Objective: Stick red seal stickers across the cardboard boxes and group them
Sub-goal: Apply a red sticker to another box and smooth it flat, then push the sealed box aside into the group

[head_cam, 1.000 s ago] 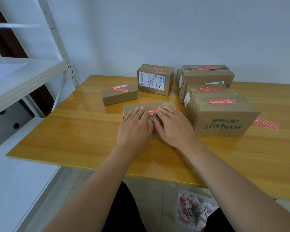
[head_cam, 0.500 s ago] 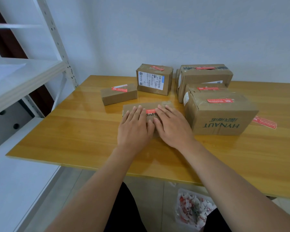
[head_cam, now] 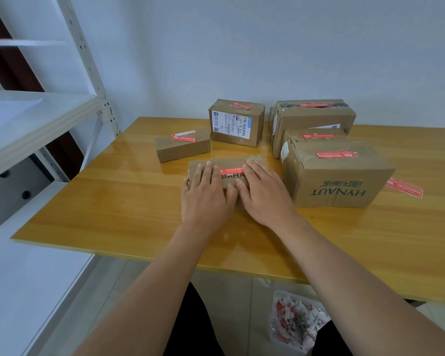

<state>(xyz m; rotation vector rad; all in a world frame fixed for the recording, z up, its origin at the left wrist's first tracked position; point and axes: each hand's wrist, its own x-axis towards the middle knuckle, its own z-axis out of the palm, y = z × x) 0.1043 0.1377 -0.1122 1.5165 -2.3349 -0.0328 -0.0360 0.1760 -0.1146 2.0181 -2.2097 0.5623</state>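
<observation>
A flat cardboard box [head_cam: 226, 164] lies in the middle of the wooden table [head_cam: 113, 201], with a red seal sticker [head_cam: 232, 171] across its top. My left hand [head_cam: 204, 196] presses flat on the box's left part, fingers straight. My right hand [head_cam: 263, 194] presses flat on its right part. The sticker shows in the gap between them. Several other boxes carry red stickers: a small one [head_cam: 183, 145] to the left, a labelled one [head_cam: 237, 123] behind, a HYNAUT box [head_cam: 337, 176] to the right and two boxes [head_cam: 312, 116] behind that.
A loose red sticker [head_cam: 405, 187] lies on the table right of the HYNAUT box. White metal shelving [head_cam: 36, 116] stands at the left. On the floor below the table edge sits a container of sticker scraps [head_cam: 297, 321].
My hands have slid apart along the box top, left hand leftwards and right hand rightwards. More of the red sticker and the printed letters shows between them.
</observation>
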